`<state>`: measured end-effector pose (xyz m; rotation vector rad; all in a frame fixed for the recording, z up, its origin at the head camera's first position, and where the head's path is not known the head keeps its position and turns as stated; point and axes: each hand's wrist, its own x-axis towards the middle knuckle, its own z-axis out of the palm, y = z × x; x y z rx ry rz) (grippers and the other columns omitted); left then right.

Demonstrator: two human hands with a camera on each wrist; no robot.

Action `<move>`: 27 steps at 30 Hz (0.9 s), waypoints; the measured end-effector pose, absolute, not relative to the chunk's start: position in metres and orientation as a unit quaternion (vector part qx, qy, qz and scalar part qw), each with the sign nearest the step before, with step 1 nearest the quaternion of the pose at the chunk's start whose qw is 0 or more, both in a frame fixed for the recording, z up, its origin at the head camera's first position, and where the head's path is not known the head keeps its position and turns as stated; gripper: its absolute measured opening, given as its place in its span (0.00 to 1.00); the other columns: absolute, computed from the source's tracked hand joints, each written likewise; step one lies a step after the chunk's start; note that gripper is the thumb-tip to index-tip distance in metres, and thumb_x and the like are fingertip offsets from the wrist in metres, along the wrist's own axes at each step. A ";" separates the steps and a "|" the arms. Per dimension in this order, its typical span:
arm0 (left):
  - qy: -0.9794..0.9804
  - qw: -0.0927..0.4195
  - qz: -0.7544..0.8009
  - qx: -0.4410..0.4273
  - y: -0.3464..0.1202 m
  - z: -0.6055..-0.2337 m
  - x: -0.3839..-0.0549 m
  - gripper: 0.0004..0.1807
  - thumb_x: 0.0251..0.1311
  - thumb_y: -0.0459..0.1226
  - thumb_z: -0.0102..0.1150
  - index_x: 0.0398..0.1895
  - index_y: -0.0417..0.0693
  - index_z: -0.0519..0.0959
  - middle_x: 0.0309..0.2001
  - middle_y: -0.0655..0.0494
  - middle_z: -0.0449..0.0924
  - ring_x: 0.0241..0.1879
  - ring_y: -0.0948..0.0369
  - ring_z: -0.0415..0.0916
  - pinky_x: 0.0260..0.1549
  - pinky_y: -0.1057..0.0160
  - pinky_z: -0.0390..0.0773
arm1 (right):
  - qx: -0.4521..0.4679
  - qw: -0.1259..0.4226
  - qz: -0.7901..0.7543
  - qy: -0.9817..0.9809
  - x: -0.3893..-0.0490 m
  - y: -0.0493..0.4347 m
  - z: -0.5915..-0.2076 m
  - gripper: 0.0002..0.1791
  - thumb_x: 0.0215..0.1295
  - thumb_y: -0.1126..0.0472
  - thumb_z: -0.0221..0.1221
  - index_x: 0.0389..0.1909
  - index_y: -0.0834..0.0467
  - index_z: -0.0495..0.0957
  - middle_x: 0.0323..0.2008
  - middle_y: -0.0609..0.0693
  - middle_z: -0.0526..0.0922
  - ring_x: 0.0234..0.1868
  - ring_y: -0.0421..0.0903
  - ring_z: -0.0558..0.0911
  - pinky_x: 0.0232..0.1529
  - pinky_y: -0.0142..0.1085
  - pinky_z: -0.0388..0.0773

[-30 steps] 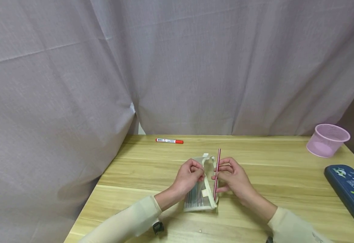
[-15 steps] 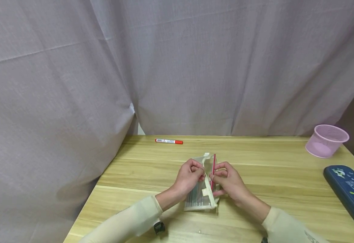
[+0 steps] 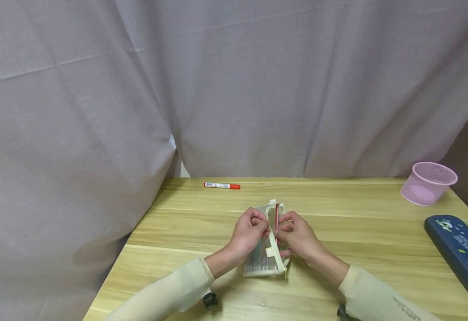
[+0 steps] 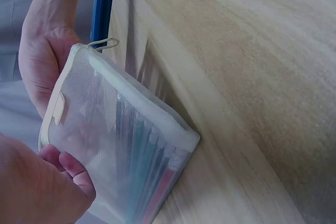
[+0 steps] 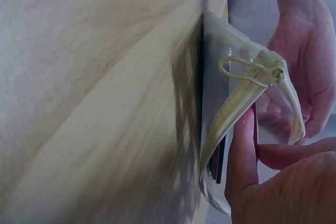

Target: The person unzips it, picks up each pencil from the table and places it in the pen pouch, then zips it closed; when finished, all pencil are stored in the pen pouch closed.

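Observation:
A see-through mesh pencil pouch [image 3: 260, 266] with cream zipper edging lies on the table, its zipper side open. My left hand [image 3: 248, 232] pinches the pouch's left zipper edge between thumb and fingers. In my right hand [image 3: 301, 236] is a slim red pencil [image 3: 276, 215], held upright in the head view within the mouth of the pouch. Its lower part is hidden by the fingers and zipper edge. Several pencils [image 4: 140, 148] show through the mesh in the left wrist view. A zipper-pull cord [image 5: 239, 72] loops from the pouch's near corner in the right wrist view.
A red-capped marker [image 3: 222, 185] lies toward the table's back edge. At the right stand a pink mesh pencil cup [image 3: 427, 185] and, nearer, a dark blue pencil case [image 3: 458, 254] with cartoon prints. A grey curtain [image 3: 242, 98] hangs behind and along the left.
My right hand has moved left and carried the pencil from the right rim into the pouch's opening, lower than before. The left hand keeps its pinch on the edge.

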<state>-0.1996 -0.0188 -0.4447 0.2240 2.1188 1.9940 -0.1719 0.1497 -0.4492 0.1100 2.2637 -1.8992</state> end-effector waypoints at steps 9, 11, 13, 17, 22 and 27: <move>0.722 0.109 0.679 0.078 -0.020 -0.445 -0.199 0.04 0.69 0.28 0.57 0.42 0.43 0.75 0.29 0.58 0.79 0.30 0.64 0.79 0.36 0.68 0.82 | 0.020 0.059 -0.601 0.797 -0.170 0.155 -0.451 0.22 0.70 0.67 0.65 0.61 0.64 0.70 0.51 0.63 0.81 0.37 0.50 0.88 0.30 0.47 0.91; 0.721 0.109 0.679 0.077 -0.020 -0.446 -0.199 0.03 0.69 0.29 0.57 0.43 0.42 0.75 0.29 0.58 0.79 0.30 0.64 0.79 0.36 0.68 0.82 | 0.017 0.050 -0.590 0.806 -0.169 0.159 -0.450 0.21 0.70 0.65 0.66 0.60 0.63 0.71 0.51 0.62 0.81 0.36 0.51 0.88 0.29 0.46 0.91; 0.720 0.108 0.681 0.077 -0.020 -0.446 -0.199 0.04 0.69 0.28 0.57 0.41 0.44 0.75 0.29 0.58 0.79 0.30 0.64 0.79 0.36 0.68 0.82 | 0.008 0.042 -0.578 0.815 -0.167 0.164 -0.450 0.20 0.71 0.64 0.66 0.59 0.63 0.72 0.51 0.62 0.82 0.36 0.51 0.88 0.28 0.45 0.90; 0.718 0.106 0.683 0.079 -0.020 -0.446 -0.199 0.06 0.69 0.28 0.58 0.39 0.48 0.74 0.28 0.58 0.79 0.29 0.65 0.78 0.35 0.69 0.82 | -0.003 0.032 -0.547 0.836 -0.163 0.173 -0.450 0.17 0.71 0.62 0.67 0.55 0.62 0.74 0.50 0.60 0.83 0.37 0.50 0.87 0.27 0.44 0.89; 0.715 0.102 0.688 0.076 -0.021 -0.446 -0.198 0.05 0.68 0.27 0.57 0.41 0.44 0.74 0.28 0.58 0.79 0.29 0.64 0.78 0.34 0.70 0.81 | -0.025 0.041 -0.503 0.863 -0.155 0.185 -0.452 0.11 0.71 0.59 0.66 0.48 0.60 0.79 0.42 0.56 0.85 0.31 0.49 0.84 0.25 0.41 0.87; 0.699 0.100 0.706 0.064 -0.022 -0.444 -0.197 0.05 0.66 0.27 0.56 0.43 0.40 0.74 0.28 0.58 0.78 0.30 0.64 0.78 0.36 0.69 0.82 | -0.066 0.057 -0.446 0.891 -0.142 0.195 -0.449 0.12 0.74 0.52 0.64 0.35 0.56 0.80 0.28 0.50 0.81 0.23 0.43 0.79 0.21 0.36 0.81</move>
